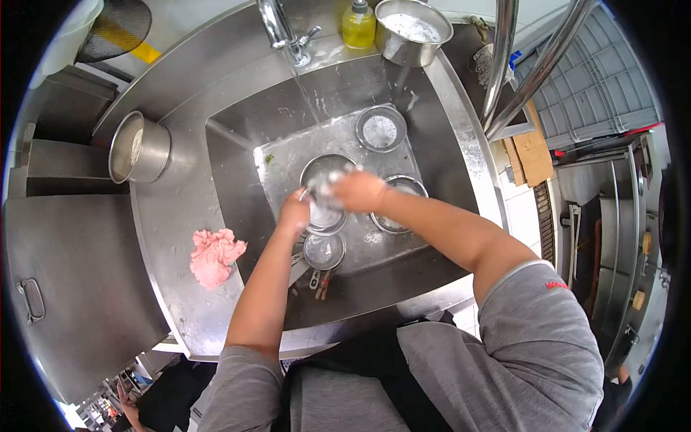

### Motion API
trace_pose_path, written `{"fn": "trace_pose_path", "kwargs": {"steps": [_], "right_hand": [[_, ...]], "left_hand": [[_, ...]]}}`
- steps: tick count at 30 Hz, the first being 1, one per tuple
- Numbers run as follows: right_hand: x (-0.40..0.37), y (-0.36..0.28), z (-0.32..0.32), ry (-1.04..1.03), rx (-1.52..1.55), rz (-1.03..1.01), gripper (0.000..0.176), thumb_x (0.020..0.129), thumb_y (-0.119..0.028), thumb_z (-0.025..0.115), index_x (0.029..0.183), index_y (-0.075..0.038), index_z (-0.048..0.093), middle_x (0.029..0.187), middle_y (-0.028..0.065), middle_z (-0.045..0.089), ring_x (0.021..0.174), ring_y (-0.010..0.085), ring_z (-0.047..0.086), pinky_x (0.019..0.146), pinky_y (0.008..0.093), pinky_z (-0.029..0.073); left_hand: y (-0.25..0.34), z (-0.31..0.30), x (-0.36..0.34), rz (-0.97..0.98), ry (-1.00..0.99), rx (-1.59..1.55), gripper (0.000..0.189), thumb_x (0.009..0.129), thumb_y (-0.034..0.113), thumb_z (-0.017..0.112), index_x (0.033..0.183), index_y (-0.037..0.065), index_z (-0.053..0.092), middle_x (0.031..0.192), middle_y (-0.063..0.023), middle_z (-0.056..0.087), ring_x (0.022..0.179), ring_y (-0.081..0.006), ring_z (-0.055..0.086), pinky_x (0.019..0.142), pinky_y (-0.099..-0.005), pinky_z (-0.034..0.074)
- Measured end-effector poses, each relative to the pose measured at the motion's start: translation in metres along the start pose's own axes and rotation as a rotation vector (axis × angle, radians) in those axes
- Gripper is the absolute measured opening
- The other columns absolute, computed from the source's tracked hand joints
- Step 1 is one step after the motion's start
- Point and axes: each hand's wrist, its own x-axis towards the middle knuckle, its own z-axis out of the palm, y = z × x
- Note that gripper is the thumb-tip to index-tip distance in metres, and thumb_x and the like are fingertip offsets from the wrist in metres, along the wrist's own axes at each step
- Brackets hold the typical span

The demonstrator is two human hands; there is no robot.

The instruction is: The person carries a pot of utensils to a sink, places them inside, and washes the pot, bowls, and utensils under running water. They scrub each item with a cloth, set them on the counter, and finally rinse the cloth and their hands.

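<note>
**A:** How are the fingers set, and on what?

**B:** The left hand (294,214) is seen with its fingers curled tight on the rim of a small metal bowl (325,219). The bowl is held low in the sink (237,165), near the middle of the basin. The fingers of the right hand (358,191) are closed together on a foamy pad (332,178), which is pressed against that bowl.

**A:** How many bowls can be counted?

**B:** Besides the held one, three more small bowls are made out on the basin floor: a far bowl (381,129), a right bowl (410,189) partly covered by the right forearm, and a near bowl (324,252). A further rim is seen just behind the hands, and it cannot be told whether that belongs to the held bowl or to another.

**A:** And on the surface around the basin?

**B:** Two larger pots are counted, a left pot (139,147) and a back pot (412,29) with foam in it. One yellow soap bottle (358,25) stands beside the back pot. One pink cloth (214,255) lies crumpled left of the basin. Water is being run from the single tap (284,32).
</note>
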Motion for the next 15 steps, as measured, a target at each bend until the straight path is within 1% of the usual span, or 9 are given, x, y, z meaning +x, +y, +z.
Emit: {"fn": "trace_pose_path", "kwargs": {"steps": [3,4,5,6,9,10,11,13,15], "right_hand": [[0.016,0.026,-0.017,0.557,0.242,0.223,0.034,0.090,-0.023,0.054,0.123,-0.012,0.052,0.104,0.0108,0.062,0.094,0.0251,0.058,0.081,0.0391,0.047],[0.011,0.020,-0.012,0.556,0.243,0.216,0.034,0.090,-0.023,0.054,0.123,-0.012,0.052,0.104,0.0108,0.062,0.094,0.0251,0.058,0.081,0.0391,0.047],[-0.001,0.006,-0.003,0.352,0.976,0.518,0.033,0.091,-0.023,0.055,0.122,-0.011,0.053,0.103,0.0082,0.062,0.092,0.0220,0.058,0.078,0.0368,0.048],[-0.011,-0.006,0.004,0.072,1.691,0.806,0.033,0.091,-0.023,0.056,0.121,-0.009,0.054,0.103,0.0056,0.062,0.090,0.0189,0.058,0.075,0.0344,0.049],[-0.009,-0.048,-0.023,0.120,1.998,0.672,0.043,0.083,-0.038,0.064,0.113,-0.007,0.061,0.097,0.0054,0.065,0.083,0.0157,0.061,0.064,0.0354,0.049],[-0.005,-0.056,-0.041,0.116,1.999,0.675,0.043,0.083,-0.038,0.064,0.113,-0.007,0.061,0.097,0.0054,0.065,0.083,0.0157,0.061,0.064,0.0354,0.049],[0.000,-0.061,-0.057,-0.031,1.802,0.738,0.036,0.084,-0.033,0.065,0.108,-0.006,0.063,0.092,0.0047,0.066,0.080,0.0155,0.062,0.065,0.0335,0.050],[0.009,-0.068,-0.055,-0.169,1.610,0.788,0.029,0.084,-0.028,0.066,0.102,-0.005,0.065,0.087,0.0039,0.067,0.078,0.0153,0.063,0.065,0.0316,0.050],[0.023,-0.068,-0.024,0.237,1.084,0.428,0.031,0.080,-0.032,0.068,0.093,-0.004,0.067,0.077,0.0081,0.067,0.067,0.0206,0.064,0.062,0.0333,0.050]], "left_hand": [[0.009,-0.010,-0.011,-0.032,-0.081,-0.162,0.034,0.092,0.005,0.050,0.125,-0.001,0.051,0.108,-0.0135,0.063,0.095,-0.0183,0.060,0.084,-0.0290,0.046],[0.010,-0.007,-0.018,-0.071,-0.049,-0.506,0.032,0.091,0.004,0.050,0.123,-0.001,0.052,0.107,-0.0126,0.063,0.095,-0.0169,0.060,0.084,-0.0277,0.046],[0.013,-0.003,-0.022,-0.109,-0.016,-0.851,0.030,0.091,0.003,0.050,0.121,-0.001,0.053,0.105,-0.0117,0.063,0.094,-0.0155,0.059,0.084,-0.0264,0.045],[0.018,-0.001,-0.024,-0.042,0.013,-0.862,0.026,0.090,0.000,0.050,0.115,0.001,0.057,0.104,-0.0105,0.063,0.093,-0.0158,0.059,0.083,-0.0266,0.045],[0.017,0.004,-0.023,0.247,0.277,-0.347,0.023,0.089,-0.001,0.049,0.110,0.003,0.058,0.103,-0.0085,0.062,0.093,-0.0185,0.059,0.083,-0.0293,0.045],[0.018,0.014,-0.020,0.462,0.567,-0.065,0.014,0.088,0.001,0.051,0.101,0.004,0.056,0.091,-0.0049,0.060,0.086,-0.0185,0.058,0.078,-0.0310,0.044],[0.010,0.022,-0.019,0.458,0.565,-0.059,0.014,0.088,0.001,0.051,0.101,0.004,0.056,0.091,-0.0049,0.060,0.086,-0.0185,0.058,0.078,-0.0310,0.044],[0.003,0.031,-0.020,0.434,0.512,-0.714,0.017,0.082,-0.003,0.052,0.095,0.007,0.054,0.096,-0.0049,0.052,0.094,-0.0182,0.054,0.085,-0.0328,0.043],[0.005,0.043,-0.020,0.428,0.515,-0.675,0.013,0.089,0.015,0.053,0.099,0.008,0.049,0.096,-0.0030,0.048,0.097,-0.0161,0.050,0.084,-0.0316,0.043]]}}
